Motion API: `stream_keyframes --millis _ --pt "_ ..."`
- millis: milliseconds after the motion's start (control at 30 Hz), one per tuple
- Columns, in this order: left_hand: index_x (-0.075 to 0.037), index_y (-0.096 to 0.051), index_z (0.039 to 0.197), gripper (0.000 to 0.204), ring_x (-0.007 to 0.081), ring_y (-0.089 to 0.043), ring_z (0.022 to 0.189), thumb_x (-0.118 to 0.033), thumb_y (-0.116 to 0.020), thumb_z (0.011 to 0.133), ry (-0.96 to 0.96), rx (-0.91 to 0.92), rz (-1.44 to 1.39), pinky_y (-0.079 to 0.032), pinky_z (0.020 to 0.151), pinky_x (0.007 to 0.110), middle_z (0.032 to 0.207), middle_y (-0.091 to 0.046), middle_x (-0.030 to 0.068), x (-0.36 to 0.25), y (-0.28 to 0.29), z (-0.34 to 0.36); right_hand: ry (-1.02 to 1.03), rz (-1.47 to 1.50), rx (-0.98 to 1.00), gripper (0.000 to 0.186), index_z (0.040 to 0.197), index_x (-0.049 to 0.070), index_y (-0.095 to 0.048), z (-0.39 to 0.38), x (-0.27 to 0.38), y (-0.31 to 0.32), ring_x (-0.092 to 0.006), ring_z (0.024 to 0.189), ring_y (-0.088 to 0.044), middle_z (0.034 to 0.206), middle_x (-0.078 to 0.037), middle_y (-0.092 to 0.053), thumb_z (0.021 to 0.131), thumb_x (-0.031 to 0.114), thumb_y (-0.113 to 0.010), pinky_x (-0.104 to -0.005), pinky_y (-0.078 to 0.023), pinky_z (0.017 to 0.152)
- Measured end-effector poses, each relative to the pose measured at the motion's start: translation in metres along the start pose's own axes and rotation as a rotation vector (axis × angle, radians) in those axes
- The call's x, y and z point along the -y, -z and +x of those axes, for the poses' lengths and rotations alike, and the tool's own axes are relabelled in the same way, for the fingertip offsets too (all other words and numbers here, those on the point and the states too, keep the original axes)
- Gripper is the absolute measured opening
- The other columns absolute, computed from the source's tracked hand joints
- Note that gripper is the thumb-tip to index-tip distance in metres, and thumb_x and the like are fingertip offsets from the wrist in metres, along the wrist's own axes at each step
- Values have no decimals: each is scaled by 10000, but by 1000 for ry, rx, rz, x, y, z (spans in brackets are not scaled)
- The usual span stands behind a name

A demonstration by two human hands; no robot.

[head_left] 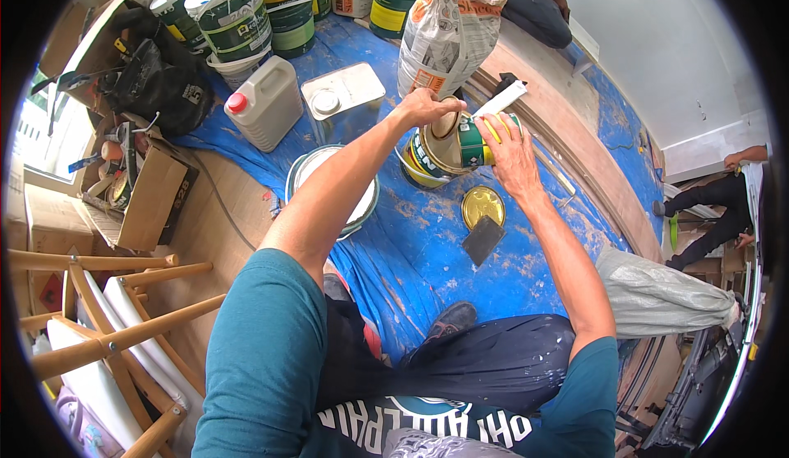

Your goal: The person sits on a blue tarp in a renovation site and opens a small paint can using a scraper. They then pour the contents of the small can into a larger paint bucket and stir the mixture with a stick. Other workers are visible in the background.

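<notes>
My right hand (514, 154) is wrapped round a small green paint can (474, 141), tipped on its side over a larger green-and-yellow pail (423, 166). Above that pail, my left hand (431, 108) grips a brownish, round, cup-like thing (446, 123); its exact kind is not clear. The mouth of the can faces this thing. A gold round lid (483, 205) lies on the blue sheet in front of the pail, with a dark flat plate (483, 242) overlapping its edge. Under my left forearm stands a white-topped bucket (362, 203), partly hidden.
A paper sack (452, 34) stands behind the pail. Left of it are a rectangular tin (341, 96), a jug with a red cap (267, 104) and several paint pails (234, 22). Wooden chair legs (123, 330) rise at lower left. Two other people show at the top and right.
</notes>
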State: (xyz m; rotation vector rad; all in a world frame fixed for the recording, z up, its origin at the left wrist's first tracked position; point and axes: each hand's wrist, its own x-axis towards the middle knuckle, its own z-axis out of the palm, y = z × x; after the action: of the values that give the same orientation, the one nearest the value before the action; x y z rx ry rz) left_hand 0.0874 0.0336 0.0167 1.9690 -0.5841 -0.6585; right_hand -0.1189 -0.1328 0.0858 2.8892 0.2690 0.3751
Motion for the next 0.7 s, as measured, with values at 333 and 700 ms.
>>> stream_keyframes --millis 333,700 --pt "140 -726 1103 1070 355 -708 1103 -842 -717 678 59 92 -33 -545 944 421 1116 -716 310 -7 1 -3 -8 0 -2 691 1504 164 -488 -3 -2 -1 -313 1437 -418 1503 -65 -505 851 -38 -586 -559 -338 1193" --pt "134 -697 1195 997 310 -723 999 -754 -742 743 44 103 -43 -591 820 385 1113 -714 279 -5 4 -2 -1 1 -11 705 1504 166 -491 -2 0 1 -308 1430 -425 1492 -64 -512 838 -44 -588 -550 -342 1198"
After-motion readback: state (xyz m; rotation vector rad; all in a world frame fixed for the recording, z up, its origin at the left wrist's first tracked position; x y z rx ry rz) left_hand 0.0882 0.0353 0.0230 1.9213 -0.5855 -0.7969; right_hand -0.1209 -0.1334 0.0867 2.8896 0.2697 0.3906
